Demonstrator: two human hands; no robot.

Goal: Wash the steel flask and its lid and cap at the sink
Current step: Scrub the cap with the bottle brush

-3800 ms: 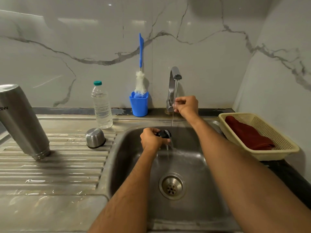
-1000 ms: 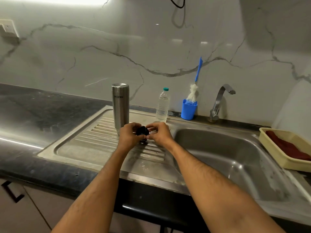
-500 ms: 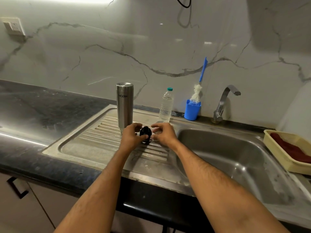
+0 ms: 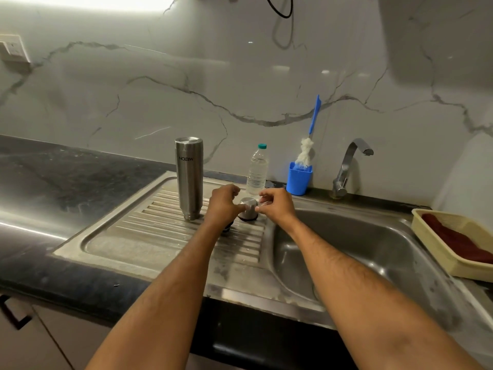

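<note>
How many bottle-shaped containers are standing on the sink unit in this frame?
2. The steel flask stands upside down on the ribbed drainboard, left of both hands. The clear water bottle stands at the back edge, beside the blue brush holder. None seem hidden.

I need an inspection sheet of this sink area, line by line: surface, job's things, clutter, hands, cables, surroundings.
Surface: steel drainboard, ribbed, wet patches; sink beside it; tap not running.
Job's things: flask upside down on drainboard; steel cap upside down between both hands; black lid mostly hidden under left wrist.
Clutter: water bottle; brush in blue cup; basket with red cloth.
Hands: left hand and right hand touch the cap's sides with their fingertips.
Cables: black loop on wall.
Surroundings: marble wall, switch plate, dark counter.
</note>
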